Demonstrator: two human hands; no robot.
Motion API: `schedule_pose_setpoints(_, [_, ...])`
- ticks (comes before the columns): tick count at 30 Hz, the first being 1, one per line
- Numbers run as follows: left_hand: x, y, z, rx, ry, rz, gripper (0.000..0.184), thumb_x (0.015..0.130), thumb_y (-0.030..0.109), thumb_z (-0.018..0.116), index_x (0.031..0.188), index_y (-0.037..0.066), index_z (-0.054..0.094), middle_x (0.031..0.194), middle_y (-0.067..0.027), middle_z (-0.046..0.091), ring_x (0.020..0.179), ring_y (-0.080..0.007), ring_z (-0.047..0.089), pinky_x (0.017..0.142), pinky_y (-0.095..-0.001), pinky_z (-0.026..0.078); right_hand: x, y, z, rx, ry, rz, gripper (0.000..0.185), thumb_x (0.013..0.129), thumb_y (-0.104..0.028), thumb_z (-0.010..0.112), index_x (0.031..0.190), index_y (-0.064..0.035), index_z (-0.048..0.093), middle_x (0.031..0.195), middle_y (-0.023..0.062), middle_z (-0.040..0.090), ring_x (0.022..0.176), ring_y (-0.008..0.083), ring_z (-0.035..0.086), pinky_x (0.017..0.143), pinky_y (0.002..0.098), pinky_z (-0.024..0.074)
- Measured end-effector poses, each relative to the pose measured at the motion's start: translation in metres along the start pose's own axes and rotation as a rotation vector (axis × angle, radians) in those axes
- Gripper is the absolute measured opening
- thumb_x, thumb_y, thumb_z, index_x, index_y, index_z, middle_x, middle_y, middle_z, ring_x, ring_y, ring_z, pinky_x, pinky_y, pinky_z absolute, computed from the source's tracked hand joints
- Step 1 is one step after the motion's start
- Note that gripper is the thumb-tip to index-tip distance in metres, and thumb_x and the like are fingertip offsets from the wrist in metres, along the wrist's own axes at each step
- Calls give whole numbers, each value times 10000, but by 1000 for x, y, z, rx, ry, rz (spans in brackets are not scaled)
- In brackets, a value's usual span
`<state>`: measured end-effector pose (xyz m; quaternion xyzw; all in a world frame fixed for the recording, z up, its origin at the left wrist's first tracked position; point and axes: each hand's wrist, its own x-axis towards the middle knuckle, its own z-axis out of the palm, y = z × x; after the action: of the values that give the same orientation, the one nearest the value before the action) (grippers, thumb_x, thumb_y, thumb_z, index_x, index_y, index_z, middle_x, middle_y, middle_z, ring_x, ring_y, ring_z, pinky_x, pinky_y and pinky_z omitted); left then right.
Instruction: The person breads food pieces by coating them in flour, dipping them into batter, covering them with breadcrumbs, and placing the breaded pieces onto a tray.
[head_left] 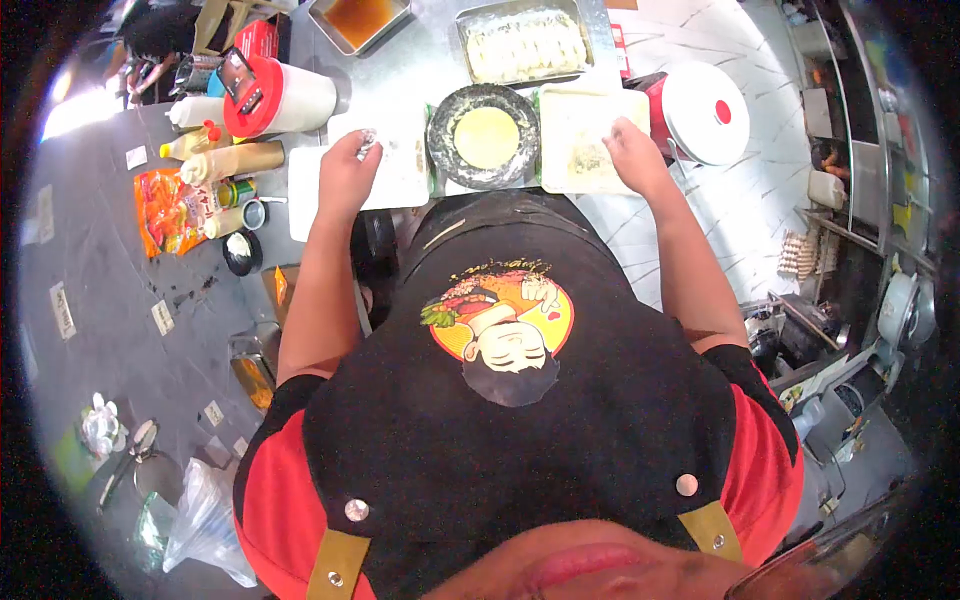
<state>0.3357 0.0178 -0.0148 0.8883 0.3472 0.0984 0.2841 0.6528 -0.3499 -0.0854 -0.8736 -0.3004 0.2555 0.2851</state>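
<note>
Straight ahead of my body, a round black dish (440, 160) dusted with white powder holds a flat, pale yellow disc (486, 138). My left hand (350, 165) is over the white board (405, 185) on the left, its fingers curled in and white powder on the fingertips. On the other side, my right hand (635, 155) is at the cream-coloured board (585, 115), fingertips drawn together. Whatever either hand might hold is hidden. Both hands are apart from the disc. Dark smudges mark the right board.
Behind the dish, a metal tray (525, 45) holds several white, floury pieces in a row; another tray (360, 22) holds orange-brown liquid. To the left are a red-lidded container (300, 98), squeeze bottles (235, 160) and an orange packet (165, 210). A white-lidded tub (705, 115) stands right.
</note>
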Motion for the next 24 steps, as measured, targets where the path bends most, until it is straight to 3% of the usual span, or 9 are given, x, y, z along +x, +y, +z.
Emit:
schedule_pose_setpoints(3, [-3, 18, 4, 18, -9, 27, 295, 948, 172, 758, 1189, 1, 762, 1117, -210, 776, 1035, -374, 755, 924, -414, 582, -5, -18, -26, -46, -93, 40, 352, 1046, -311, 640, 959, 31, 651, 997, 308, 705, 993, 473, 703, 879, 543, 538])
schedule_pose_setpoints(6, [-5, 43, 10, 43, -21, 26, 287, 948, 166, 757, 1184, 4, 765, 1113, -200, 777, 1026, -366, 756, 920, -409, 582, 2, 12, -10, 109, 7, -118, 366, 1048, -323, 643, 962, 32, 663, 1001, 309, 698, 987, 467, 704, 876, 531, 541])
schedule_pose_setpoints(12, [-4, 84, 34, 2, -134, 2, 304, 970, 175, 747, 1226, 12, 762, 1155, -200, 780, 1071, -342, 765, 963, -396, 581, 17, 9, -16, -71, -179, -59, 229, 1017, -196, 651, 1158, -17, 668, 971, 269, 729, 951, 454, 719, 859, 528, 549])
schedule_pose_setpoints(15, [-1, 96, 51, -7, -188, 25, 301, 965, 172, 748, 1221, 14, 763, 1161, -194, 779, 1088, -342, 759, 970, -401, 579, 0, 4, -28, 172, -84, -215, 314, 986, -132, 657, 1291, -56, 661, 938, 234, 738, 860, 416, 724, 794, 493, 555])
schedule_pose_setpoints(18, [4, 105, 65, 34, -206, 42, 304, 963, 177, 750, 1221, 17, 763, 1167, -194, 778, 1096, -345, 756, 975, -401, 578, -30, -46, -77, 215, -150, -308, 431, 969, -119, 664, 1399, -88, 652, 901, 199, 726, 768, 366, 706, 737, 454, 553])
schedule_pose_setpoints(21, [6, 103, 79, 66, -206, 39, 308, 959, 184, 755, 1218, 18, 765, 1174, -193, 778, 1090, -351, 757, 978, -403, 577, -65, -84, -121, 297, -79, -512, 480, 932, -58, 719, 1408, -91, 664, 808, 101, 652, 715, 263, 658, 700, 378, 525])
schedule_pose_setpoints(24, [6, 101, 85, 32, -209, 17, 326, 953, 195, 765, 1229, 23, 767, 1180, -194, 781, 1081, -351, 763, 977, -406, 580, -95, -129, -170, 235, -39, -677, 495, 884, 0, 728, 1374, -57, 685, 788, 74, 639, 710, 268, 656, 676, 381, 528])
